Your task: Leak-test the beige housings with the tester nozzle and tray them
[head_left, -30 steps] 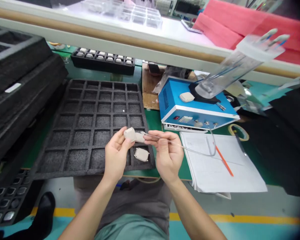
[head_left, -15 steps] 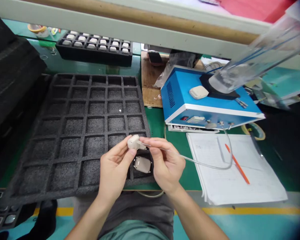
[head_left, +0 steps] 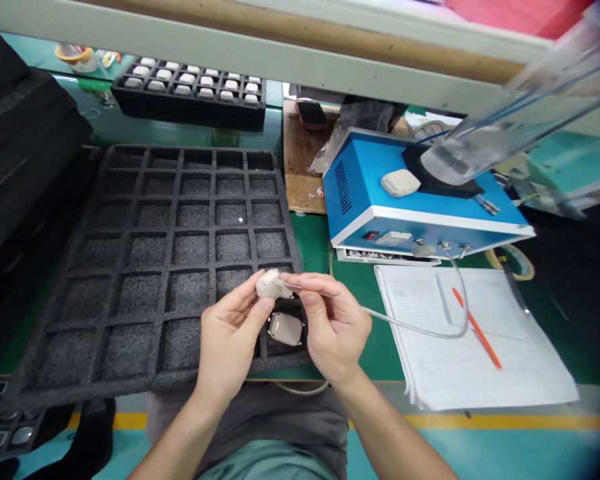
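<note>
the fingers (head_left: 264, 305) of the left hand (head_left: 226, 341) are pinched on a pale case (head_left: 269, 285), held above the tray (head_left: 105, 392); those of the right hand (head_left: 337, 333) close on a thin tube (head_left: 415, 328), its tip by the case. the case looks light, stiff and a bit slippery (best held by its edges), the tube bendy. a second case (head_left: 285, 329) lies just below in the tray; the tube runs to a blue box (head_left: 365, 163).
</note>
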`<state>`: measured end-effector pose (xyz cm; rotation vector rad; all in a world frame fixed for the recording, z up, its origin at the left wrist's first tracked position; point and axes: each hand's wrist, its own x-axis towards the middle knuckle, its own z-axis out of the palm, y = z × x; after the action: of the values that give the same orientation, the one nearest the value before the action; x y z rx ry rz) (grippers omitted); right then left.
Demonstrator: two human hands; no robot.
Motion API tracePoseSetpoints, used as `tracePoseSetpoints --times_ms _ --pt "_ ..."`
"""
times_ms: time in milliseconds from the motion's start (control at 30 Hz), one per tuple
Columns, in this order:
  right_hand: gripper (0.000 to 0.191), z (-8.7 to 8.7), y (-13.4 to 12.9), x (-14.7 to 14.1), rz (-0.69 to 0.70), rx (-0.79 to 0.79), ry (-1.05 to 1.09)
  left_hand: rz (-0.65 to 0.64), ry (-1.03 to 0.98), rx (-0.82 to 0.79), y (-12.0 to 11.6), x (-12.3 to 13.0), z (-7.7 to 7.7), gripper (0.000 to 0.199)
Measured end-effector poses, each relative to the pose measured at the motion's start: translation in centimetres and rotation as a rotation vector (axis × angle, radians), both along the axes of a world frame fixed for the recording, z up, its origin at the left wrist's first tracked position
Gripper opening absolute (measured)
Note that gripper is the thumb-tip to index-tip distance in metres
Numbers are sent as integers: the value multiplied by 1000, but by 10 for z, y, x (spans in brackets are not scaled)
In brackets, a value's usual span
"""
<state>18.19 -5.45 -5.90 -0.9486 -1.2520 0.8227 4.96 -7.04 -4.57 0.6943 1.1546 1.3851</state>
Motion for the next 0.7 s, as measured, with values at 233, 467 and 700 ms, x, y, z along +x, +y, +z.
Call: tracePoseSetpoints --times_ms 233,467,700 --pt "14 -2 1 0 4 23 7 -4 -4 11 -1 0 2 37" --pt "15 -5 2 0 4 60 11 -11 11 13 0 1 3 35" --pt "16 -5 2 0 13 54 17 -5 17 17 0 1 3 34"
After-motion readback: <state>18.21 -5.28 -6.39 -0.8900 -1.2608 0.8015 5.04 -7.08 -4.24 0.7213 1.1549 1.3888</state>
